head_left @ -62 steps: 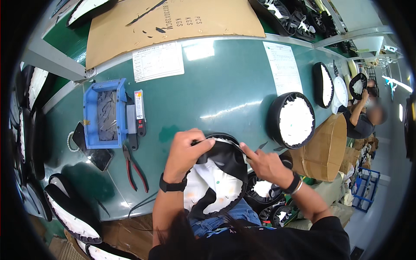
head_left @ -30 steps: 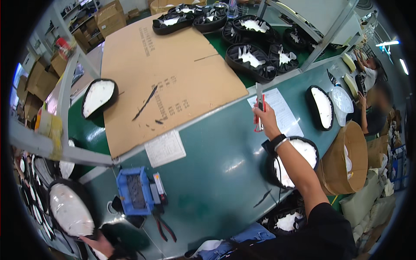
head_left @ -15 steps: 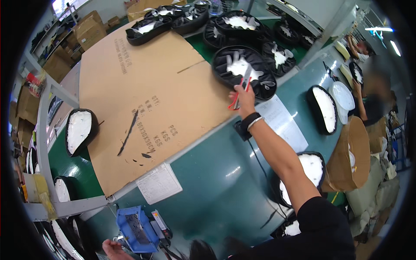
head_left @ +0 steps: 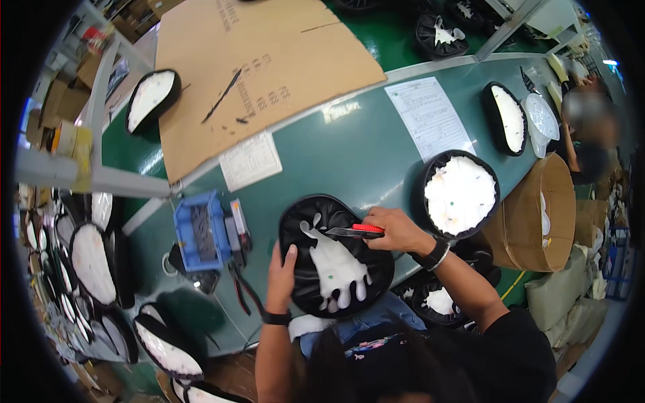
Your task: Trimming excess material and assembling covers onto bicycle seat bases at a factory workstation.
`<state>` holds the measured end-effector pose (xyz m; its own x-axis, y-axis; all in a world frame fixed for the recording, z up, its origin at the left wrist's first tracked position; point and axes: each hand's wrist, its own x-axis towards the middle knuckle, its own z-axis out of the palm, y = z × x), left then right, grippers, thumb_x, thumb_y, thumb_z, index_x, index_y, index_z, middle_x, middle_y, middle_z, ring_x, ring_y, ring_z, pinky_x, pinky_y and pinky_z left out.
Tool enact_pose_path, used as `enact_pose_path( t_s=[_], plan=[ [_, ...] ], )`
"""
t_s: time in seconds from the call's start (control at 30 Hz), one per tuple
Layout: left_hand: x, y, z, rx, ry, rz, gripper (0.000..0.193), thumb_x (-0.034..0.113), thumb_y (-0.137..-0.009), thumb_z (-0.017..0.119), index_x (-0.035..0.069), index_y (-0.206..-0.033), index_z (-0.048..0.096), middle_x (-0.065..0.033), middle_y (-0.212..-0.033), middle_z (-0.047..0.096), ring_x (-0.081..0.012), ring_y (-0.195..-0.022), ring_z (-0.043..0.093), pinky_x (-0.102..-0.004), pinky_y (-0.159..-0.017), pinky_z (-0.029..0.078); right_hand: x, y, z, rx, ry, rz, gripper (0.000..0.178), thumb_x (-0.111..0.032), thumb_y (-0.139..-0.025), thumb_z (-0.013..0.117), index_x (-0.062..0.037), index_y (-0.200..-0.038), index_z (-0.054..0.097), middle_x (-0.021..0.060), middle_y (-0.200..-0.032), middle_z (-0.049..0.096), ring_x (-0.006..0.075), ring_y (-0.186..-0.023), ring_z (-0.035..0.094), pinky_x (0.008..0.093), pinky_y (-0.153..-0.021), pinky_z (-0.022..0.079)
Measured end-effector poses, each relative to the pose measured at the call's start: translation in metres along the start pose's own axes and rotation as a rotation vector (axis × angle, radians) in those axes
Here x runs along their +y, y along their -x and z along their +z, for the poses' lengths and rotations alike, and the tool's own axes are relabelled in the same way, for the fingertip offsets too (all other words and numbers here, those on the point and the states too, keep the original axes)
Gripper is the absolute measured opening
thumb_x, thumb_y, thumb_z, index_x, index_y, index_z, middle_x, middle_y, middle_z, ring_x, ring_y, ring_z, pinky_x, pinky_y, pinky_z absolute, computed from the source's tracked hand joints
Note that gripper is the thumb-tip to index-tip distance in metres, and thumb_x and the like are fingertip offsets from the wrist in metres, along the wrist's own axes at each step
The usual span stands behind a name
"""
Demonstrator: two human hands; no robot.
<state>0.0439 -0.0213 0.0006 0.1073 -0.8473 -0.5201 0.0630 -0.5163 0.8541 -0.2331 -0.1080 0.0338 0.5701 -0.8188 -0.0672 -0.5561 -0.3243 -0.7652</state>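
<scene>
A rounded black cushion (head_left: 301, 277) with gathered black fabric round a ragged white middle lies close to my body, partly over the table edge. My left hand (head_left: 279, 277) grips its left rim, thumb on top and the other fingers hidden beneath. In my right hand (head_left: 396, 230) is a red-handled utility knife (head_left: 366, 231), its silver blade pointing left over the cushion's upper part. I cannot tell whether the blade touches the fabric. Dark bands circle both my wrists.
On the green table are a blue bin (head_left: 201, 232), pliers (head_left: 242, 290) and a printed sheet (head_left: 430, 117). A flat cardboard sheet (head_left: 282, 80) covers the far left. Another white-filled cushion (head_left: 462, 195) sits right, near an open carton (head_left: 537, 215). A co-worker (head_left: 591, 141) is beyond.
My right hand has come back from the far cushions with the knife. A black cushion now lies near my body, my left hand on its rim. The view has tilted down.
</scene>
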Motion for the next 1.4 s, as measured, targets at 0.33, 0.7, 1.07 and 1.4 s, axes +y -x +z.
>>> enact_pose_path(
  t_s=[0.33, 0.7, 1.07, 1.4],
  plan=[
    [-0.045, 0.122, 0.058, 0.656, -0.569, 0.432, 0.014, 0.006, -0.084, 0.059, 0.001, -0.097, 0.055, -0.0153, -0.094, 0.053, -0.0297, -0.091, 0.050, -0.0394, -0.081, 0.040, -0.016, 0.059, 0.033, 0.049, -0.081, 0.443, 0.043, -0.040, -0.077, 0.072, -0.0067, -0.103, 0.059, 0.0167, -0.070, 0.057, 0.0354, -0.066, 0.057, 0.0390, -0.060, 0.042],
    [-0.052, 0.056, 0.108, 0.273, -0.860, 0.622, 0.019, 0.021, -0.073, 0.070, 0.007, -0.066, 0.059, -0.0070, -0.069, 0.058, -0.0288, -0.072, 0.050, -0.0418, -0.070, 0.037, -0.060, 0.105, 0.006, 0.107, 0.287, 0.107, 0.050, -0.022, -0.086, 0.063, -0.0132, -0.131, 0.045, 0.0165, -0.089, 0.062, 0.0361, -0.074, 0.061, 0.0417, -0.062, 0.048],
    [-0.043, 0.067, 0.092, 0.209, -0.759, 0.688, 0.019, 0.012, -0.066, 0.066, 0.005, -0.058, 0.050, -0.0093, -0.061, 0.055, -0.0295, -0.064, 0.050, -0.0423, -0.060, 0.040, -0.076, 0.120, 0.011, -0.331, 0.712, 0.067, 0.062, -0.008, -0.083, 0.051, -0.0198, -0.141, 0.036, 0.0166, -0.073, 0.051, 0.0295, -0.056, 0.057, 0.0410, -0.049, 0.046],
    [-0.022, 0.046, 0.095, -0.118, -0.901, 0.940, 0.015, 0.017, -0.068, 0.068, 0.005, -0.072, 0.061, -0.0081, -0.079, 0.054, -0.0275, -0.084, 0.047, -0.0395, -0.072, 0.035, -0.062, 0.123, 0.006, -0.253, 0.567, 0.171, 0.056, -0.020, -0.088, 0.057, -0.0226, -0.140, 0.038, 0.0135, -0.070, 0.055, 0.0300, -0.052, 0.057, 0.0414, -0.046, 0.045]
  ],
)
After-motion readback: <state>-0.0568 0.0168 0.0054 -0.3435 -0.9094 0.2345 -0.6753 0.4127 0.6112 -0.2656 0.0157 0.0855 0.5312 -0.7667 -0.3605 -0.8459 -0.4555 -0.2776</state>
